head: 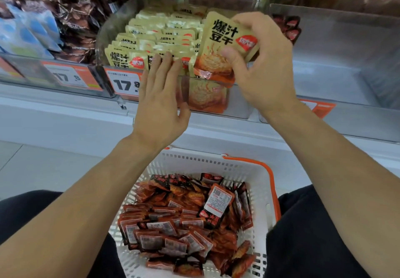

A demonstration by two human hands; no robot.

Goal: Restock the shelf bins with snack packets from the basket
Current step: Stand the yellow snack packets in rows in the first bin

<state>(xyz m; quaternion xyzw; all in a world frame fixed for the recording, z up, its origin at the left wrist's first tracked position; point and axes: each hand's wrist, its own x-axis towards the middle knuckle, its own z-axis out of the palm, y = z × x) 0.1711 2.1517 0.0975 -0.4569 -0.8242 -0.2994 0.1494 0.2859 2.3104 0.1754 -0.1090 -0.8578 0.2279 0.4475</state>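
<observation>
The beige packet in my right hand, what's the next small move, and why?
Probably slide the beige packet down into the gap at the front right of the bin. Your right hand pinches it just above that gap, while your left hand presses the upright rows back with straight fingers.

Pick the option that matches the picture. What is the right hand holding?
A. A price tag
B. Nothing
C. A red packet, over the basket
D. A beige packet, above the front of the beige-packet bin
D: the right hand grips a beige packet with thumb and curled fingers over the front of the bin of matching packets, while the red packets lie in the basket below.
</observation>
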